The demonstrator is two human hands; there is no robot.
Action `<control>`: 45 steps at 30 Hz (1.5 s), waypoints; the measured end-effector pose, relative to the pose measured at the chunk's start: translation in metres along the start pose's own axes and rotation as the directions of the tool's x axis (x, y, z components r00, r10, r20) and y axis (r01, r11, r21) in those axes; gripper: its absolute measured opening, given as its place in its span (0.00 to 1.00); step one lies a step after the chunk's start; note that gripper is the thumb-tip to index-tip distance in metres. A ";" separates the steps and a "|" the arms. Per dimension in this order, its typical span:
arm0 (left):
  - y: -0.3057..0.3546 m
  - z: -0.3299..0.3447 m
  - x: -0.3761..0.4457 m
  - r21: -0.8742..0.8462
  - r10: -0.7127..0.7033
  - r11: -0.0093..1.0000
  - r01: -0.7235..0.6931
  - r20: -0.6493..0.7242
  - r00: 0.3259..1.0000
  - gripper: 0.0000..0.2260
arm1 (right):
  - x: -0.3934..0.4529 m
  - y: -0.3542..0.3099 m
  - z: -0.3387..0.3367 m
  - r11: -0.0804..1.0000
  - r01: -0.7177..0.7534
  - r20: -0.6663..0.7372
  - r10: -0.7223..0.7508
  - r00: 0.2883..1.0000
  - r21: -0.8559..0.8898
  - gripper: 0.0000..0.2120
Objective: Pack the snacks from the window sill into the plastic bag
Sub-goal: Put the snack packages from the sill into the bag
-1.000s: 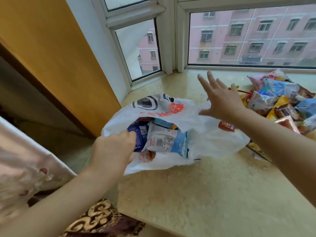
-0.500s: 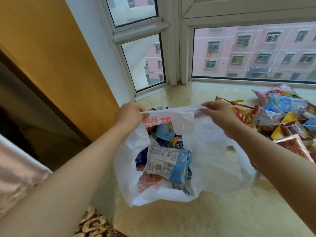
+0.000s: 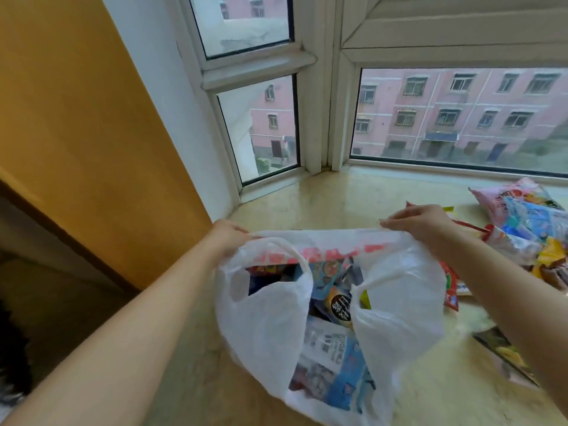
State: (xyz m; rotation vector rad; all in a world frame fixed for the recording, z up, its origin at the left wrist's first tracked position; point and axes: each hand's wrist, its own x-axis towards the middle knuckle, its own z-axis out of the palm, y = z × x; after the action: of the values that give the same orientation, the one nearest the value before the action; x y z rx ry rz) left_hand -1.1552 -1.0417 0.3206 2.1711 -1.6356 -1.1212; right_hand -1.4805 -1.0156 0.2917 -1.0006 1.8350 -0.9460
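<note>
Two hands stretch the plastic bag [image 3: 264, 327] open on the window sill [image 3: 322, 201]; left hand [image 3: 229, 239] pinches its rim at nine o'clock, right hand [image 3: 421, 224] at three; loose snacks [image 3: 522, 222] heaped just beyond, packets [image 3: 335, 358] already inside.

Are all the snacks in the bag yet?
Not yet. Several packets already sit inside the bag. Right now the left hand and right hand hold its far rim, stretching the mouth open. A pile of snacks still waits on the sill to the right.
</note>
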 end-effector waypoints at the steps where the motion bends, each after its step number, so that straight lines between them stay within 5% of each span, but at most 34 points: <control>1: 0.001 0.006 0.005 0.154 0.083 0.986 -0.066 -0.109 0.991 0.29 | 0.000 0.001 0.006 0.997 0.042 -0.082 -0.047 0.996 -0.057 0.12; 2: 0.005 0.013 0.002 0.269 0.239 0.947 -0.175 -0.228 0.944 0.32 | -0.003 -0.001 0.012 0.992 0.090 -0.140 -0.102 0.985 -0.087 0.14; 4: 0.018 0.028 -0.020 0.446 0.634 0.762 -0.469 -0.366 0.681 0.32 | -0.020 -0.006 0.020 0.936 0.263 -0.214 -0.313 0.925 -0.232 0.22; 6: 0.024 0.047 -0.044 0.585 0.876 0.477 -0.656 -0.258 0.407 0.29 | -0.049 -0.006 0.021 0.690 0.485 -0.186 -0.658 0.730 -0.538 0.28; 7: 0.021 0.059 -0.050 0.657 0.929 0.342 -0.672 -0.130 0.347 0.30 | -0.064 -0.004 0.021 0.500 0.559 -0.083 -0.789 0.609 -0.662 0.31; 9: 0.006 0.079 -0.044 0.774 0.883 0.200 -0.601 0.124 0.452 0.35 | -0.079 0.018 0.025 0.154 0.605 0.196 -0.859 0.472 -0.782 0.37; 11: -0.008 0.089 -0.031 0.828 0.759 0.205 -0.522 0.202 0.619 0.39 | -0.075 0.049 0.031 -0.029 0.586 0.384 -0.782 0.491 -0.809 0.41; 15: -0.018 0.096 -0.013 0.877 0.634 0.188 -0.442 0.235 0.737 0.44 | -0.044 0.082 0.032 -0.088 0.512 0.432 -0.666 0.608 -0.855 0.44; 21: -0.028 0.082 -0.013 0.919 0.610 0.169 -0.356 0.186 0.770 0.49 | -0.007 0.082 0.006 -0.085 0.581 0.465 -0.697 0.546 -0.810 0.45; 25: -0.046 0.044 0.001 0.876 0.750 0.146 -0.460 0.206 0.629 0.50 | 0.017 0.061 -0.016 0.004 0.660 0.426 -0.761 0.490 -0.751 0.31; 28: -0.058 0.016 0.017 0.803 0.812 0.225 -0.552 0.159 0.562 0.39 | 0.041 0.047 -0.025 0.315 0.547 0.283 -0.602 0.747 -0.776 0.35; 30: -0.057 0.010 0.022 0.666 0.753 0.414 -0.621 0.133 0.645 0.35 | 0.041 0.037 -0.018 0.512 0.377 0.209 -0.357 0.911 -0.771 0.34; 31: -0.058 0.008 0.025 0.599 0.718 0.498 -0.627 0.120 0.685 0.32 | 0.033 0.033 -0.012 0.548 0.337 0.189 -0.309 0.932 -0.766 0.36; 32: -0.058 0.007 0.027 0.537 0.675 0.579 -0.614 0.106 0.730 0.30 | 0.022 0.032 -0.004 0.525 0.385 0.177 -0.403 0.898 -0.759 0.38; 34: -0.050 0.009 0.023 0.410 0.594 0.741 -0.532 -0.032 0.804 0.28 | -0.007 0.035 0.011 0.319 0.613 0.203 -0.751 0.629 -0.723 0.37; 35: -0.041 0.012 0.014 0.334 0.535 0.822 -0.462 -0.171 0.828 0.31 | -0.021 0.043 0.020 0.177 0.668 0.243 -0.840 0.485 -0.723 0.37; 36: -0.031 0.019 0.003 0.275 0.486 0.868 -0.413 -0.309 0.817 0.35 | -0.029 0.054 0.029 0.079 0.673 0.287 -0.863 0.415 -0.735 0.38; 38: -0.011 0.047 -0.028 0.369 0.596 0.803 -0.468 -0.483 0.642 0.42 | -0.038 0.077 0.052 0.059 0.627 0.298 -0.843 0.448 -0.776 0.41; 39: -0.004 0.068 -0.042 0.507 0.731 0.682 -0.528 -0.441 0.521 0.43 | -0.039 0.089 0.064 0.092 0.593 0.268 -0.829 0.491 -0.800 0.41; 41: -0.002 0.112 -0.054 0.798 0.934 0.297 -0.525 -0.128 0.335 0.42 | -0.039 0.097 0.082 0.124 0.536 0.227 -0.809 0.542 -0.835 0.39; 42: -0.006 0.129 -0.048 0.872 0.947 0.160 -0.462 -0.004 0.322 0.43 | -0.038 0.098 0.087 0.126 0.520 0.221 -0.803 0.554 -0.845 0.38; 43: -0.011 0.138 -0.036 0.906 0.915 0.141 -0.398 0.035 0.403 0.46 | -0.034 0.100 0.090 0.122 0.504 0.212 -0.805 0.555 -0.855 0.38; 45: -0.017 0.138 -0.012 0.911 0.799 0.272 -0.310 -0.034 0.600 0.51 | -0.023 0.100 0.090 0.115 0.492 0.215 -0.797 0.564 -0.863 0.41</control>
State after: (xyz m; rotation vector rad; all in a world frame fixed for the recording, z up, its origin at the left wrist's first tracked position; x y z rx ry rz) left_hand -1.2366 -0.9873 0.2209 1.5561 -2.6432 0.6354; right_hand -1.4189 -0.9752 0.1770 -2.6939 2.1566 -0.5460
